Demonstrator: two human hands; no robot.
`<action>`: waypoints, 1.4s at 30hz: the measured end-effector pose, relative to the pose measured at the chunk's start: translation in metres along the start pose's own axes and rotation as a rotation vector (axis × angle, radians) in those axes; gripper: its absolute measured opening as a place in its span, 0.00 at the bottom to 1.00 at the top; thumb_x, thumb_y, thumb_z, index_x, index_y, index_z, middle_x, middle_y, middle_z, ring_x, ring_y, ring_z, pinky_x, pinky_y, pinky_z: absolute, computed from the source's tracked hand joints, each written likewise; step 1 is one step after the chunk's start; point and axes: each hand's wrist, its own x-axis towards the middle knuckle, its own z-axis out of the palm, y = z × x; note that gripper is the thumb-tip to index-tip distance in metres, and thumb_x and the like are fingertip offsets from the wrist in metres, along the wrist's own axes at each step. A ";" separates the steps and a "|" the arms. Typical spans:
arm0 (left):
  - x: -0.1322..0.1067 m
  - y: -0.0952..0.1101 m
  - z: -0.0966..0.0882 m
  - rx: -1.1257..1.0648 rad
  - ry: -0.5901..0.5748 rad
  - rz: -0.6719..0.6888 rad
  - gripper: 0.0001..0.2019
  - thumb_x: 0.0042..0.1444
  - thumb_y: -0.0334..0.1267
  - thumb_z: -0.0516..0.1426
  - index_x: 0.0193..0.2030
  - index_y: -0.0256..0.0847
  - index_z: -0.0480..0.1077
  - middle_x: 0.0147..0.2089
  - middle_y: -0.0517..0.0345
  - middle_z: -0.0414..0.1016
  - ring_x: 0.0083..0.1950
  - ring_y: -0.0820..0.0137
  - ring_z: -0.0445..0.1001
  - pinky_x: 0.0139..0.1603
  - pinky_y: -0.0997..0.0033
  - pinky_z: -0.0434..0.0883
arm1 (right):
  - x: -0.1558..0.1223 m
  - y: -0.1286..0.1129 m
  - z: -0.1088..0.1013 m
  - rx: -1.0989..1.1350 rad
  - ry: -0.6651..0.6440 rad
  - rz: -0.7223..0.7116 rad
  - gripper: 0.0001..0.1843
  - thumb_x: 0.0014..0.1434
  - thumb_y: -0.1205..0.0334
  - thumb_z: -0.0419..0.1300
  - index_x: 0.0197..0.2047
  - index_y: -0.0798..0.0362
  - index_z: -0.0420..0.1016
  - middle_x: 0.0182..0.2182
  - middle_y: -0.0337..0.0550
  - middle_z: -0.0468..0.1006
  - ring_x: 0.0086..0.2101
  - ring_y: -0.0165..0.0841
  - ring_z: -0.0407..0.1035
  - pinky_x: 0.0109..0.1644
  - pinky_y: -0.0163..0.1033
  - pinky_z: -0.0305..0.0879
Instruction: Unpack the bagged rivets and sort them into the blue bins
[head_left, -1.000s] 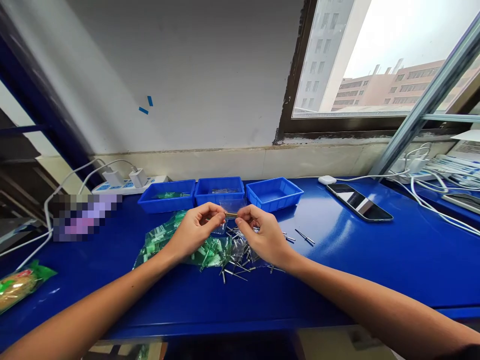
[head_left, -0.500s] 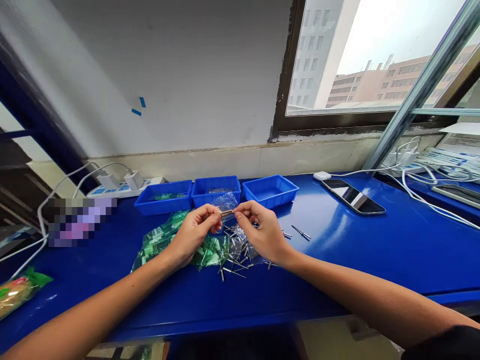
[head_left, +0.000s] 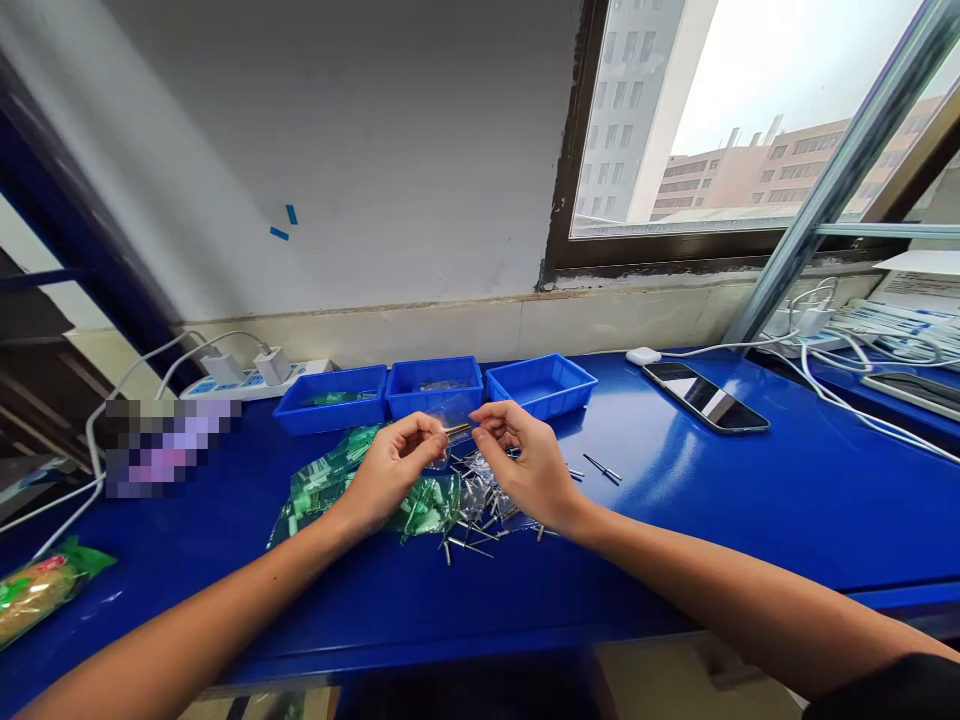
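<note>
Far left, a snack packet (head_left: 45, 590) lies at the edge of the blue worktop (head_left: 750, 500). Behind it, against the wall, a white power strip (head_left: 251, 377) carries two plugged chargers. Three blue trays stand in a row further along: the left tray (head_left: 330, 408) holds green material, the middle tray (head_left: 435, 392) holds clear material, and the contents of the right tray (head_left: 541, 388) cannot be made out.

In front of the trays lies a heap of green plastic bags (head_left: 330, 480). The left hand (head_left: 390, 470) is raised above them, thumb and forefinger pinched closed on one end of a thin brass-coloured pin (head_left: 458, 429), which is held roughly level in the air between the two hands. The right hand (head_left: 521, 465) has its fingers curled, with thumb and forefinger tips at the pin's other end (contact cannot be confirmed).

Below the hands, loose metal pins (head_left: 480, 530) are scattered on the worktop, and two more (head_left: 602, 468) lie apart to the right. Beyond them a smartphone (head_left: 705, 397) lies face up, and white cables (head_left: 862, 415) run past it.
</note>
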 end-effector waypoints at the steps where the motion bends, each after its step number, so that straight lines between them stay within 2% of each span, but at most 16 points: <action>1: 0.000 0.000 0.000 0.015 0.002 0.007 0.09 0.49 0.41 0.56 0.27 0.38 0.65 0.24 0.63 0.65 0.27 0.74 0.63 0.30 0.76 0.61 | 0.000 0.000 0.000 -0.012 -0.011 0.010 0.06 0.54 0.66 0.54 0.37 0.54 0.69 0.27 0.40 0.73 0.28 0.29 0.67 0.29 0.35 0.61; 11: 0.000 0.004 -0.003 0.197 -0.020 0.046 0.09 0.50 0.42 0.56 0.30 0.37 0.69 0.27 0.60 0.68 0.29 0.73 0.65 0.30 0.75 0.62 | 0.002 0.001 -0.001 0.005 -0.072 0.113 0.05 0.54 0.63 0.54 0.31 0.54 0.69 0.23 0.38 0.70 0.24 0.27 0.62 0.27 0.34 0.57; 17: -0.001 0.002 -0.007 0.297 -0.037 0.086 0.09 0.51 0.41 0.56 0.27 0.37 0.69 0.25 0.61 0.67 0.28 0.73 0.64 0.30 0.75 0.62 | 0.001 0.000 -0.001 0.006 -0.114 0.121 0.05 0.54 0.64 0.54 0.31 0.55 0.69 0.23 0.38 0.70 0.25 0.27 0.62 0.28 0.35 0.57; 22: -0.001 -0.001 -0.005 0.322 -0.067 0.081 0.10 0.53 0.42 0.55 0.29 0.37 0.69 0.26 0.60 0.68 0.29 0.73 0.64 0.30 0.74 0.62 | 0.001 0.001 -0.001 0.007 -0.109 0.119 0.05 0.54 0.63 0.54 0.30 0.55 0.69 0.23 0.38 0.70 0.25 0.27 0.62 0.27 0.34 0.57; 27: 0.000 0.000 -0.004 0.321 -0.091 0.080 0.10 0.54 0.42 0.55 0.33 0.37 0.72 0.28 0.58 0.71 0.30 0.71 0.66 0.31 0.74 0.63 | 0.002 0.003 0.000 0.000 -0.097 0.119 0.04 0.54 0.63 0.54 0.29 0.54 0.68 0.21 0.36 0.68 0.24 0.26 0.60 0.26 0.33 0.57; 35: 0.001 0.001 -0.006 0.287 -0.089 0.048 0.13 0.51 0.46 0.56 0.27 0.37 0.72 0.26 0.58 0.70 0.28 0.71 0.65 0.30 0.73 0.61 | 0.002 0.004 0.002 0.048 -0.094 0.155 0.05 0.53 0.61 0.55 0.31 0.54 0.69 0.21 0.36 0.68 0.24 0.26 0.60 0.25 0.33 0.56; 42: 0.001 0.002 -0.005 0.217 -0.072 0.019 0.12 0.50 0.45 0.57 0.28 0.37 0.71 0.26 0.58 0.69 0.28 0.71 0.63 0.29 0.74 0.60 | 0.002 0.003 0.002 0.080 -0.109 0.178 0.05 0.53 0.62 0.55 0.32 0.54 0.69 0.21 0.35 0.66 0.22 0.25 0.58 0.24 0.34 0.54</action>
